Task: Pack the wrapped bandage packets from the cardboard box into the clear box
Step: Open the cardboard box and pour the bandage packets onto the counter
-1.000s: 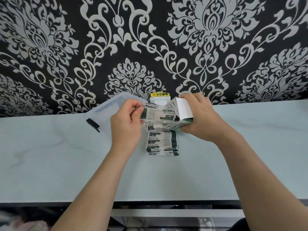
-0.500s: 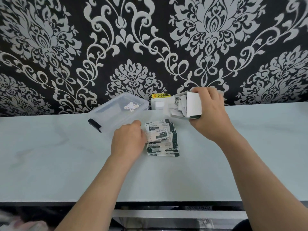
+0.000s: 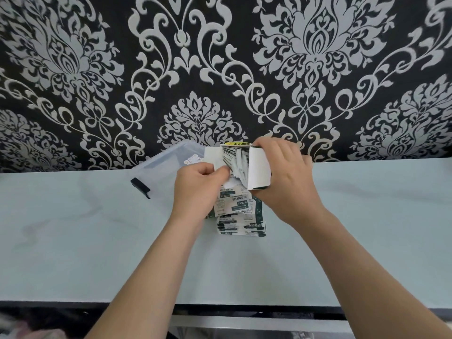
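My right hand grips the cardboard box, tipped leftward so my left hand pinches packets out over the pile near the counter's back edge.

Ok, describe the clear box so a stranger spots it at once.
Follow the pale tabletop to its back edge, under the black-and-silver damask wallpaper. Left of the white cardboard box in the right hand sits the clear plastic box: the only see-through thing, with a black clip.

Head-worn camera looks forward and down, close over the table.
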Demonstrator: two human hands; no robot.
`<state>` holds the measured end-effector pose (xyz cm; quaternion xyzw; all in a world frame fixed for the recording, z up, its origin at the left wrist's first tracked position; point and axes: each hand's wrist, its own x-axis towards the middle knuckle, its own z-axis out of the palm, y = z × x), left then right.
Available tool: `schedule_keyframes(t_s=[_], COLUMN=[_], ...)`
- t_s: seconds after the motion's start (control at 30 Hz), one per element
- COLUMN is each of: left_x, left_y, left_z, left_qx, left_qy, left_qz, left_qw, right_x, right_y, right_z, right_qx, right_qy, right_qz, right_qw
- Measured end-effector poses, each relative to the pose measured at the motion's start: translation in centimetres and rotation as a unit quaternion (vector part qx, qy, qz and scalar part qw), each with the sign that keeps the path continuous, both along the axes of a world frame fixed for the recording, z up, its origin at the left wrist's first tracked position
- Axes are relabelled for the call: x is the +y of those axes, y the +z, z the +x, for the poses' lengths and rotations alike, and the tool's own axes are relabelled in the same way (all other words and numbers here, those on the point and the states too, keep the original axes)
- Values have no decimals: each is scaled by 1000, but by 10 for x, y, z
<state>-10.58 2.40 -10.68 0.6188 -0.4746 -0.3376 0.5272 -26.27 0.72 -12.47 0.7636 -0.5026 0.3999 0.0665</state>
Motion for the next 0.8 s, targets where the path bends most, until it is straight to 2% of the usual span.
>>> schedule_keyframes(t_s=[0.13, 0.37, 0.5, 0.63, 0.8], left_x=[1, -4, -4, -5, -1], left_y=[2, 3, 0, -7, -10], left_z=[-1, 22, 16, 14, 27], left_qx=[8, 63, 124, 27, -97], left_qy=[-4, 41, 3, 6, 39], left_qz=[-14, 10, 53, 25, -36], left_qw=[1000, 997, 991, 999, 994], right_x=[1, 0, 2, 5, 2], right_y=[-1, -3, -2, -2, -2], right_z=[3, -5, -6, -7, -35], right_qx=[0, 8, -1, -5, -7], right_qy=[7, 17, 45, 44, 2], right_qz=[-21, 33, 29, 52, 142], right_qw=[1000, 999, 999, 998, 990])
